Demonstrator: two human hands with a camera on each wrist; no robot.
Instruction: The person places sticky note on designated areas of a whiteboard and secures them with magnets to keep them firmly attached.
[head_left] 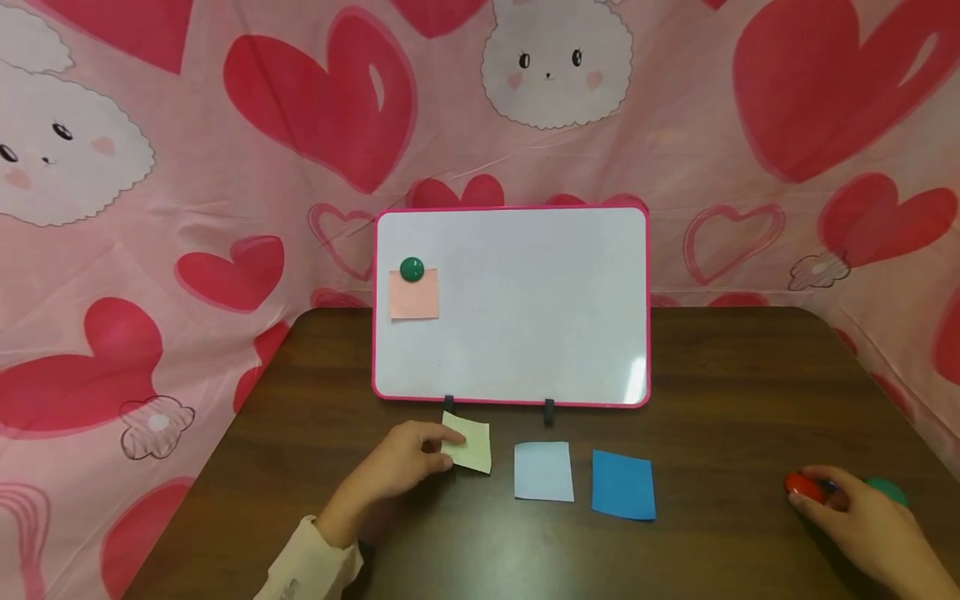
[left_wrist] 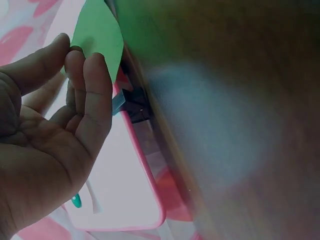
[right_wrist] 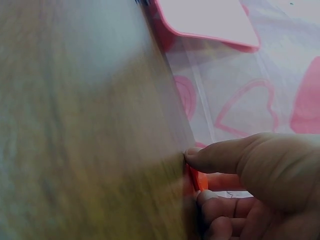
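Note:
My left hand (head_left: 401,461) pinches a pale yellow sticky note (head_left: 474,447) by its left side, just in front of the whiteboard (head_left: 517,308). In the left wrist view the sticky note (left_wrist: 100,35) looks green and bends a little beyond the fingertips. At the right of the table, my right hand (head_left: 862,512) grips a round red magnet (head_left: 805,488) between thumb and fingers. Only a red-orange edge of the magnet (right_wrist: 200,180) shows in the right wrist view. Beside that hand lies a green magnet (head_left: 889,490), partly covered by it. A dark blue bit shows between the fingers.
A white-blue sticky note (head_left: 543,472) and a blue sticky note (head_left: 623,486) lie on the brown table (head_left: 720,400). On the board, a green magnet (head_left: 412,269) holds a pink note (head_left: 414,298). Black feet (head_left: 549,412) support the board. Behind hangs a pink heart-patterned cloth (head_left: 697,150).

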